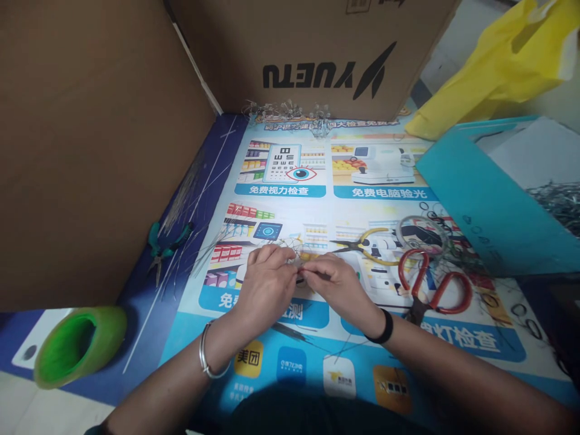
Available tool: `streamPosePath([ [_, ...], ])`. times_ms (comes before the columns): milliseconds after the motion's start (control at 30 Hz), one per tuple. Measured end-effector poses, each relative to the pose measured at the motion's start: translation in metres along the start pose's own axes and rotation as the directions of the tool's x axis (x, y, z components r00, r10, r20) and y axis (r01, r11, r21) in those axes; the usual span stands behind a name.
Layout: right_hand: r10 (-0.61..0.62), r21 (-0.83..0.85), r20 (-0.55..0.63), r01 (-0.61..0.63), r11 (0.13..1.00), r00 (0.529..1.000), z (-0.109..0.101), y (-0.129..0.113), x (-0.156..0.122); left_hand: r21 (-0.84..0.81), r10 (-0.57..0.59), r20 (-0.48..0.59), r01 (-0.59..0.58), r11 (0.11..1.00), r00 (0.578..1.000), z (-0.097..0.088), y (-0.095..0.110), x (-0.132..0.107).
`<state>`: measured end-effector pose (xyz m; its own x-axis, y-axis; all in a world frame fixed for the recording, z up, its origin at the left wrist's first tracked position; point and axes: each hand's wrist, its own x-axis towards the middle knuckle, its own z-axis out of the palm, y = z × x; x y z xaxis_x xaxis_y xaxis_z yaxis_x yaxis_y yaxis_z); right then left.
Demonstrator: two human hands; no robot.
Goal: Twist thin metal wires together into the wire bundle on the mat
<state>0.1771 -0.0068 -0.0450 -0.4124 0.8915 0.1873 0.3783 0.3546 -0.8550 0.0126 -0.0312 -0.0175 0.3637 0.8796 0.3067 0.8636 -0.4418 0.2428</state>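
Observation:
My left hand (268, 283) and my right hand (339, 285) meet over the printed poster, fingers pinched together with the tips almost touching. Between and just beyond them are thin wires (294, 244) in a loose, looped tangle; my fingers hide the part they grip. To the right of my right hand lie yellow-handled pliers (362, 243) with their jaws toward my hands. Red-handled scissors (421, 290) rest nearer my right forearm. A few loose dark wires (294, 332) are scattered on the poster below my hands.
Cardboard walls (308, 36) stand at the back and left. Teal-handled cutters (163, 248) and straight wires (181, 196) lie leftward. A roll of tape (79, 347) sits front left. At right are a blue box (480, 199) and yellow bag (493, 72). Wire pieces (319, 121) line the back.

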Motion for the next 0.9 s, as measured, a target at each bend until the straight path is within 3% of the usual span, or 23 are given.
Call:
streamPosePath([
  [167, -0.044, -0.001, 0.012, 0.044, 0.999, 0.999, 0.0, 0.002, -0.001, -0.043, -0.002, -0.024, 0.001, 0.999, 1.0, 0.002, 0.001, 0.0],
  [433, -0.139, -0.088, -0.069, 0.133, 0.987, 0.988, -0.001, 0.009, -0.004, -0.12, 0.025, -0.063, -0.032, 0.992, 0.998, 0.003, -0.004, -0.004],
  [700, -0.181, -0.041, -0.17, 0.176, 0.983, 0.969, -0.005, 0.005, -0.01, 0.01, 0.133, -0.233, -0.135, 0.991, 0.963, 0.003, 0.003, -0.015],
  [900, -0.193, 0.021, -0.19, 0.201, 0.979, 0.963, -0.008, 0.001, -0.016, -0.141, 0.118, -0.239, -0.155, 0.978, 0.964, 0.003, 0.013, -0.019],
])
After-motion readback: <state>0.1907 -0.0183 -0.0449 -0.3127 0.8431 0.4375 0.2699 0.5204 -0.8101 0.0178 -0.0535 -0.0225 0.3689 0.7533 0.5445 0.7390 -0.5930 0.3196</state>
